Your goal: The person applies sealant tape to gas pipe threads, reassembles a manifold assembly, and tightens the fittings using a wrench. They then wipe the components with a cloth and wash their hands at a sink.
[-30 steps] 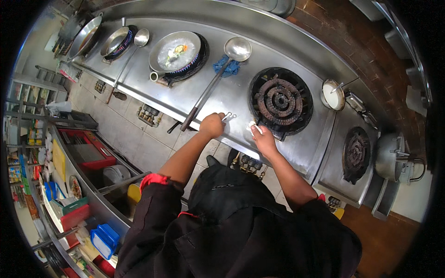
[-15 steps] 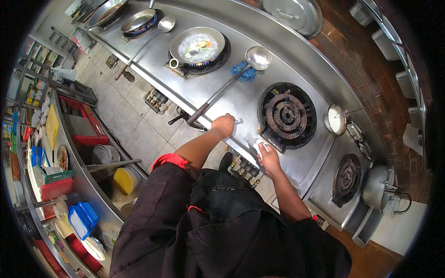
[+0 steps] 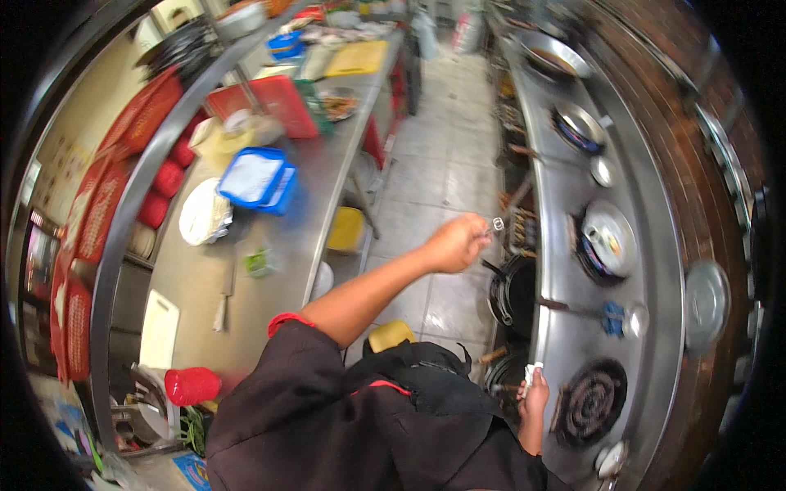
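Left hand (image 3: 454, 243) pinches a small metal ring (image 3: 497, 223) well left of the round black gas burner (image 3: 591, 401), where the right hand (image 3: 535, 398) clutches a white cloth (image 3: 530, 376).

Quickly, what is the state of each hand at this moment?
Left hand: closed, pinching a small metal ring-like object; what it is cannot be told.
Right hand: closed on a white cloth at the stove edge.

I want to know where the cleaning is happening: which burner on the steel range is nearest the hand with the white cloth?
The bare black ring burner, just beside the right hand. The other burners farther along the range carry pans.
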